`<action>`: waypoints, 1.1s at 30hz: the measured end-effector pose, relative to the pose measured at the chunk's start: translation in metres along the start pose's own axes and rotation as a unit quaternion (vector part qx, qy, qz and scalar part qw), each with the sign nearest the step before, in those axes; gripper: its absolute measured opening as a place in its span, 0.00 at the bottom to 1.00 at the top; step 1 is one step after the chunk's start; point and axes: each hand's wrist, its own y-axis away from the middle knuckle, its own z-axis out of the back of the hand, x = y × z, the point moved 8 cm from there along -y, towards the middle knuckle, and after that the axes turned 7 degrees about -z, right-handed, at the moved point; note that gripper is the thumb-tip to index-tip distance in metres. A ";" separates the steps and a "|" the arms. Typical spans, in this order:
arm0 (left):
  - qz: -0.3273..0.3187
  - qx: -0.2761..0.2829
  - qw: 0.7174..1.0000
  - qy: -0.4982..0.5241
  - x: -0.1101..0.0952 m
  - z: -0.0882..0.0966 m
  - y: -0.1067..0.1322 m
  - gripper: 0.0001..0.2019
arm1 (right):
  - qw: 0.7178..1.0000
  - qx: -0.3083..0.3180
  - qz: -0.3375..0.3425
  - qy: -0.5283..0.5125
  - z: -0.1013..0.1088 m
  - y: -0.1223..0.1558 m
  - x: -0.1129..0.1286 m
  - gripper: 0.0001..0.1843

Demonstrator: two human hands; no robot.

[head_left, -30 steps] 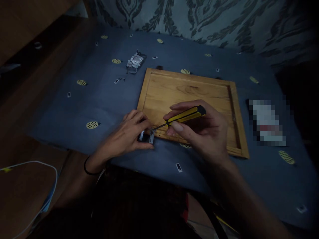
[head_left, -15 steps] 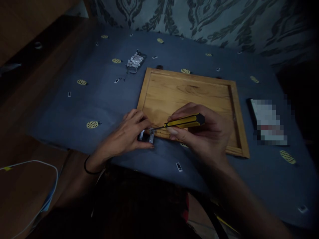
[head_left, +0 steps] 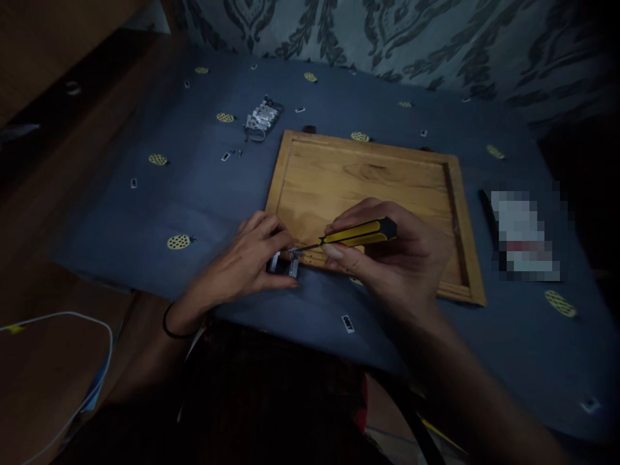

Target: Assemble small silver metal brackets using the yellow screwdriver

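Observation:
My right hand (head_left: 392,252) grips a yellow-and-black screwdriver (head_left: 358,232) by its handle, thumb and fingers closed round it. The thin shaft points left, and its tip meets a small metal hinge (head_left: 294,263) at the near left corner of a framed wooden door (head_left: 372,184). My left hand (head_left: 249,261) holds this hinge between thumb and fingers against the door's near edge. Part of the hinge is hidden by the fingers. Small dark holes show in the wood just right of it. The door lies flat, its recessed face up.
A blue pineapple-print cloth (head_left: 145,213) covers the table. Several metal hinges (head_left: 262,116) lie in a pile at the back left, with small screws (head_left: 236,153) near them. At the right is a blurred-out flat object (head_left: 523,236). A white cable (head_left: 109,336) loops at lower left.
Almost nothing differs. Both hands keep their places, with the screwdriver tip still at the hinge; the whole view has shifted very slightly.

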 end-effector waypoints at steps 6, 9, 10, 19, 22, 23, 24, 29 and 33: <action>-0.004 -0.002 1.000 0.006 -0.001 0.001 0.000 0.23 | 0.994 -0.097 0.008 -0.044 0.013 0.003 0.003 0.06; -0.003 -0.005 1.000 0.003 -0.001 0.001 0.001 0.23 | 0.993 -0.108 -0.003 -0.043 0.015 0.002 0.002 0.06; -0.002 -0.005 1.000 0.004 0.000 0.001 0.001 0.23 | 0.994 -0.099 -0.011 -0.040 0.013 0.001 0.000 0.07; -0.007 -0.005 1.000 0.004 -0.001 0.002 0.001 0.23 | 0.998 -0.055 -0.021 -0.035 0.005 0.002 -0.007 0.09; -0.003 -0.003 1.000 0.001 0.000 0.001 0.001 0.22 | 0.998 -0.053 -0.029 -0.030 0.004 0.002 -0.008 0.10; -0.004 -0.003 1.000 0.000 0.000 0.001 0.001 0.22 | 0.998 -0.050 -0.030 -0.029 0.004 0.002 -0.008 0.10; -0.005 -0.004 1.000 -0.002 0.000 0.001 0.001 0.23 | 0.998 -0.046 -0.030 -0.029 0.003 0.002 -0.008 0.10; -0.012 -0.008 1.000 -0.010 0.000 0.000 0.001 0.24 | 0.999 -0.032 -0.032 -0.015 0.001 0.005 -0.010 0.07; -0.015 -0.009 1.000 -0.007 -0.002 0.001 0.001 0.24 | 0.999 -0.025 -0.039 0.000 0.002 0.006 -0.010 0.05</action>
